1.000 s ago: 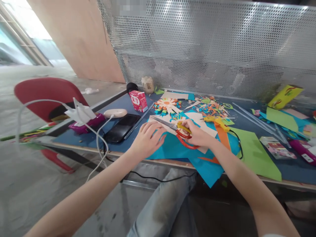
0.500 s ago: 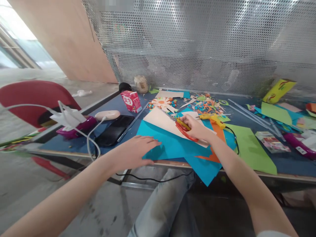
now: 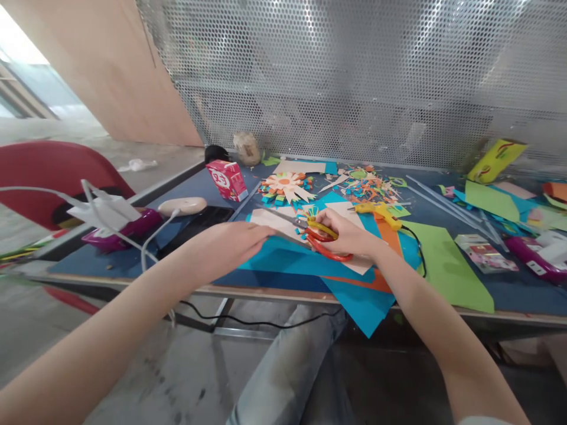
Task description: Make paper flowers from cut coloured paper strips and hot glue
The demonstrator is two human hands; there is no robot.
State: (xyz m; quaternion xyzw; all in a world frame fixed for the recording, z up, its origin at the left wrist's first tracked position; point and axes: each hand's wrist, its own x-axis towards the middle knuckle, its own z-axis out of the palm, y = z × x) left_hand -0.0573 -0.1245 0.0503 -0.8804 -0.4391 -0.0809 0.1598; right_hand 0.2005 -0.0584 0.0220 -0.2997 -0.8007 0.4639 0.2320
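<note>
My right hand (image 3: 348, 232) is closed around the red and yellow handles of a pair of scissors (image 3: 322, 236), whose blades point left and stand apart. Cream paper (image 3: 277, 219) lies about the blades, over blue sheets (image 3: 287, 260). My left hand (image 3: 233, 241) has its fingers pressed together at the paper's left edge, close to the blade tips; its thumb is hidden, but it seems to pinch the paper. Just behind the scissors sits a layered paper flower (image 3: 289, 184) with cream petals and an orange and blue fringe.
A yellow glue gun (image 3: 381, 213) with a black cord lies right of my right hand, near green paper (image 3: 447, 265). Paper scraps (image 3: 370, 186) cover the back. A pink box (image 3: 226, 180), a phone (image 3: 195, 227) and a purple power strip (image 3: 124, 230) stand left.
My left hand has closed its spread fingers and moved up to the cream paper's left edge. The scissors have opened, and the cream paper has shifted. The view has moved slightly.
</note>
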